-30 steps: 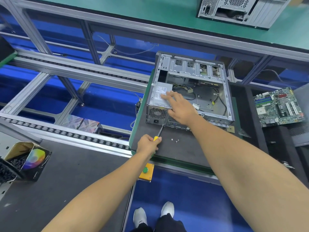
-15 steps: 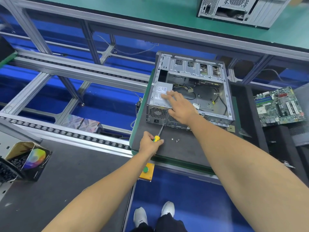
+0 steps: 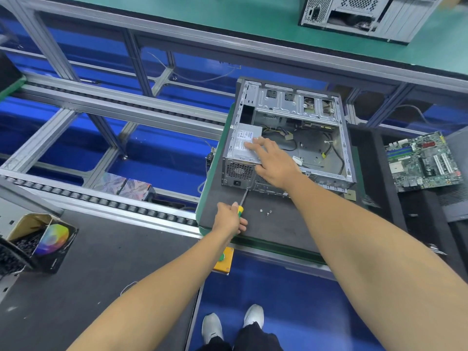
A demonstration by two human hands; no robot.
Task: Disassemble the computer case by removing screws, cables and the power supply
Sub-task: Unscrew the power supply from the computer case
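Note:
An open grey computer case (image 3: 339, 138) lies on a dark mat (image 3: 278, 224). The grey power supply (image 3: 239, 145) sits in its near left corner, with loose cables (image 3: 291, 141) beside it inside the case. My right hand (image 3: 273, 160) rests flat on top of the power supply, fingers straight. My left hand (image 3: 229, 219) grips a yellow-handled screwdriver (image 3: 243, 198) whose tip meets the case's rear panel under the power socket. Two loose screws (image 3: 266, 212) lie on the mat just right of the handle.
A bare motherboard (image 3: 423, 162) lies to the right of the case. Another case (image 3: 354, 13) stands on the green bench at the back. Left of me a cardboard box (image 3: 38, 239) of small dark parts sits on a grey table. Roller rails cross the left side.
My left hand has turned slightly on the screwdriver handle, with the tip staying at the rear panel. My right hand stays on the power supply.

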